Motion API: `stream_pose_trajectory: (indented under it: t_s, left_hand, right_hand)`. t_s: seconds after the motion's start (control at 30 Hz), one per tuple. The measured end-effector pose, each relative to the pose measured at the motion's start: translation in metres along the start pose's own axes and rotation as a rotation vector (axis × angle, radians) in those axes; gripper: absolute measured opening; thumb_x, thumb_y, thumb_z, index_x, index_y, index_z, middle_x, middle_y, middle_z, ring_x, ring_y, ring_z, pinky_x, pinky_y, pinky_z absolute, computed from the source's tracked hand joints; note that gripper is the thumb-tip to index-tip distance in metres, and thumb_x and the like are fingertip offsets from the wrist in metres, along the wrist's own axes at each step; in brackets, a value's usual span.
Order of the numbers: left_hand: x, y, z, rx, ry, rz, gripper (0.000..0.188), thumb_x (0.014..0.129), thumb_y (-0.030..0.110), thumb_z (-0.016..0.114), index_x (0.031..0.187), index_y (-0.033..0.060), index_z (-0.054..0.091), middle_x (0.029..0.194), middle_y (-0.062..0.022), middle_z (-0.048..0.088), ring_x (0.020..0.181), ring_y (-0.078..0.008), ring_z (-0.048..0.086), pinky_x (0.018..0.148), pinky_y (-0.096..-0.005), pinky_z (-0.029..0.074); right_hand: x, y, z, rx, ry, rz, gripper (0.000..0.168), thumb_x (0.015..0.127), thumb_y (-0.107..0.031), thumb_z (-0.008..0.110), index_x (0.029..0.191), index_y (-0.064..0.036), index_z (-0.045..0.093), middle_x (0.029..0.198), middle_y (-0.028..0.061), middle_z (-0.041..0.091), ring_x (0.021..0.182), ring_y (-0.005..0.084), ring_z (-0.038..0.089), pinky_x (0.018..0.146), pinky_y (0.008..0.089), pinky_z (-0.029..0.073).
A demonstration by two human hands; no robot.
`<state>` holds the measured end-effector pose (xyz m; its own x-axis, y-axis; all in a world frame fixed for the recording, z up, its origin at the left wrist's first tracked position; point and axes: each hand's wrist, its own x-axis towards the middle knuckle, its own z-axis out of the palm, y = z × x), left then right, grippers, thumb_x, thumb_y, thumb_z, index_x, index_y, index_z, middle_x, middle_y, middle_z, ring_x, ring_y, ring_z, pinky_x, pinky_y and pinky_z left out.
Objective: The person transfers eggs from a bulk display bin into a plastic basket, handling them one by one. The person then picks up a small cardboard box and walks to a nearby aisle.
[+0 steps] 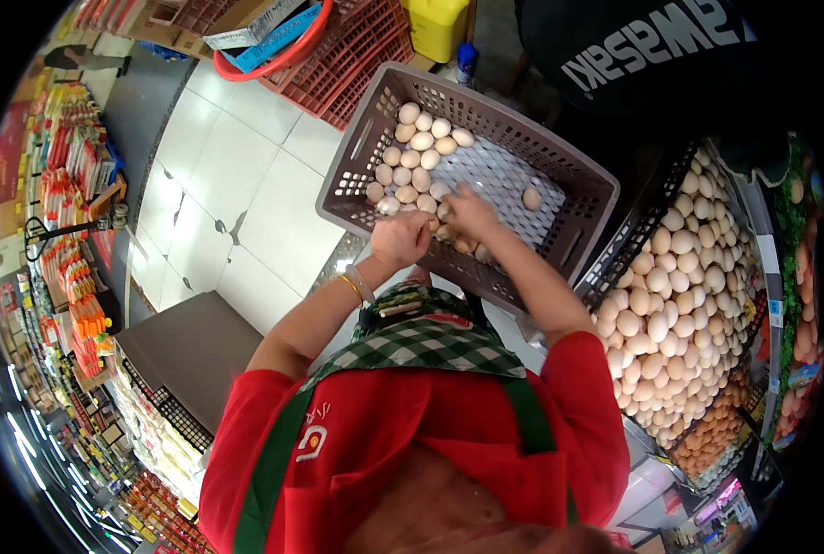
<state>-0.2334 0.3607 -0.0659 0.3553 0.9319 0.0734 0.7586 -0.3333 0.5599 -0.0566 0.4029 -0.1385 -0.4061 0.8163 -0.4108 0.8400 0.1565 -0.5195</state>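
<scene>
A brown plastic crate with perforated walls stands before me, a pale mesh-like liner across its bottom. Cream-coloured eggs cover its left part and line its near side. One lone egg lies towards the right end. My right hand is inside, fingers bent down at the eggs by the near wall. Beside it, at the near rim, my left hand is curled. Whether either hand grips an egg is hidden by the fingers and the hands themselves.
On my right is a display bin heaped with pale eggs, with browner eggs beyond. Red plastic crates, a red basin and a yellow jug stand behind the crate. A grey-brown box is at left.
</scene>
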Motion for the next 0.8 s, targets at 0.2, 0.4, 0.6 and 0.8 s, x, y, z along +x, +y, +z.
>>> stream_pose_trajectory:
  t_s: [0.2,0.4,0.6,0.8]
  left_hand:
    - [-0.001,0.0,-0.003,0.011,-0.012,-0.001,0.01,0.076,0.012,0.058,0.085,0.0119,0.062,0.073,-0.0076,0.063,0.066,-0.0281,0.061,0.057,-0.0386,0.049]
    - [-0.003,-0.003,0.003,0.066,-0.033,0.027,0.009,0.076,0.013,0.059,0.085,0.012,0.063,0.074,-0.008,0.063,0.066,-0.029,0.061,0.057,-0.039,0.049]
    - [-0.001,-0.002,0.007,0.002,0.01,0.105,0.013,0.077,0.011,0.058,0.087,0.0104,0.066,0.074,-0.0075,0.065,0.065,-0.0267,0.062,0.058,-0.036,0.05]
    - [-0.001,0.002,0.001,0.022,-0.051,0.091,0.014,0.077,0.01,0.056,0.087,0.0093,0.065,0.074,-0.0074,0.064,0.066,-0.026,0.062,0.06,-0.0351,0.049]
  right_hand:
    - [0.052,-0.012,0.059,-0.099,-0.156,0.14,0.055,0.074,-0.036,0.062,0.125,-0.023,0.049,0.137,0.025,0.026,0.098,0.0416,0.056,0.084,0.0424,0.048]
    - [0.058,-0.019,0.069,0.006,-0.107,0.257,0.074,0.065,-0.038,0.07,0.132,-0.027,0.041,0.138,0.0249,0.024,0.105,0.0441,0.051,0.087,0.0452,0.046]
    - [0.064,0.002,0.103,0.068,0.122,0.223,0.065,0.065,-0.027,0.073,0.125,-0.023,0.048,0.132,0.0224,0.029,0.101,0.0415,0.052,0.086,0.0449,0.047]
    - [0.046,0.013,0.077,0.202,0.068,0.136,0.057,0.067,-0.027,0.073,0.12,-0.025,0.051,0.123,0.0199,0.034,0.1,0.0377,0.053,0.083,0.0438,0.048]
